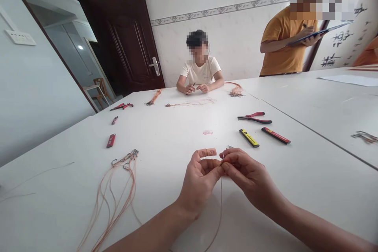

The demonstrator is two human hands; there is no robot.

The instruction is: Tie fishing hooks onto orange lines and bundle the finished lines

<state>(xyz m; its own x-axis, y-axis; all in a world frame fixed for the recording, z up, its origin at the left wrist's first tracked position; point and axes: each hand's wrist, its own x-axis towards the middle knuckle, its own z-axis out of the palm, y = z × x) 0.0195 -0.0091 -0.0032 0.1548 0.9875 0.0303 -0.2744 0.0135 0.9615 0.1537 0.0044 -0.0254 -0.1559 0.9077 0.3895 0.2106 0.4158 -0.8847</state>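
My left hand and my right hand meet above the white table, their fingertips pinching a small fishing hook. A thin tan line hangs down from it to the tabletop. Tape seems to wrap my left fingers. Left of my hands lies a bundle of hooks on orange lines. Beyond my right hand are red-handled pliers, a yellow lighter and a red lighter. A small pink scrap lies just ahead.
A seated person works at the far side, with hook bundles nearby. Another person stands at the right, holding a tablet. More pliers and a red lighter lie at the left. A dark door stands behind.
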